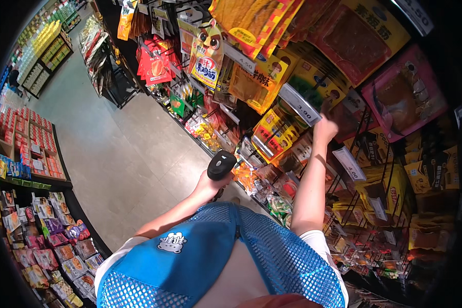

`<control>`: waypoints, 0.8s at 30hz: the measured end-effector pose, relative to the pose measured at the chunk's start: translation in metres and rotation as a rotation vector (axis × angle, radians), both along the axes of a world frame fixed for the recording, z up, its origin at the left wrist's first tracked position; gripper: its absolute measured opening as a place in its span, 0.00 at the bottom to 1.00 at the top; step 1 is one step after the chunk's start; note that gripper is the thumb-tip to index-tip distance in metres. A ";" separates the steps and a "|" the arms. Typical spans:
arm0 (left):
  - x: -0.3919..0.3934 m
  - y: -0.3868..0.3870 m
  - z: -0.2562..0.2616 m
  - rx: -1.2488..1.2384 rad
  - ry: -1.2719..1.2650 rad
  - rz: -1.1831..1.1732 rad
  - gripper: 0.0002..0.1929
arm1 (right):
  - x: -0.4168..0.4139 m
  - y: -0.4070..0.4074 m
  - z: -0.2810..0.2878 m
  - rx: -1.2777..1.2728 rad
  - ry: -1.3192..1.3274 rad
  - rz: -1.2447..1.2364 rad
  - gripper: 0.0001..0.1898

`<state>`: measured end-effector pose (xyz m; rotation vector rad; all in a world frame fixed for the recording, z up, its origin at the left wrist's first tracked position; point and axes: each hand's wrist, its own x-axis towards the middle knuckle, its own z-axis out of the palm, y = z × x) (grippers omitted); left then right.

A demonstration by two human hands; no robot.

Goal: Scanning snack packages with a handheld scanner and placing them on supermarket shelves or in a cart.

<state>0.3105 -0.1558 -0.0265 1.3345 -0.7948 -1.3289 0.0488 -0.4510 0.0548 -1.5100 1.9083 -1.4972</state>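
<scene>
In my left hand [211, 185] is a black handheld barcode scanner [221, 165], held in front of my body over the aisle. My right hand [325, 129] reaches up into a rack of hanging snack packets, beside the end of a price tag holder [300, 104]. Its fingers are in shadow against a yellow and green packet [312, 82], so their grip is unclear. Below and left of that hand hang yellow snack packets [275, 134]. To its right is a large pink packet [406, 92] with a brown filling.
Metal hooks with more packets [377, 192] run down the right side. Low bins of wrapped sweets [248, 179] edge the grey tiled floor [138, 154]. Across the aisle stand shelves of red boxes [27, 134] and a sloped display of packaged snacks [57, 238]. A wire stand [100, 61] is farther up.
</scene>
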 end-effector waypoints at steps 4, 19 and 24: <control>0.010 0.006 -0.010 0.099 0.017 -0.051 0.09 | 0.018 0.067 0.000 -0.391 0.021 -0.046 0.19; 0.009 0.044 -0.025 0.064 -0.207 -0.575 0.06 | 0.023 0.388 -0.081 0.096 -0.219 -0.147 0.09; -0.024 0.066 0.000 0.012 -0.309 -0.723 0.04 | 0.005 0.441 -0.123 0.161 -0.424 -0.234 0.10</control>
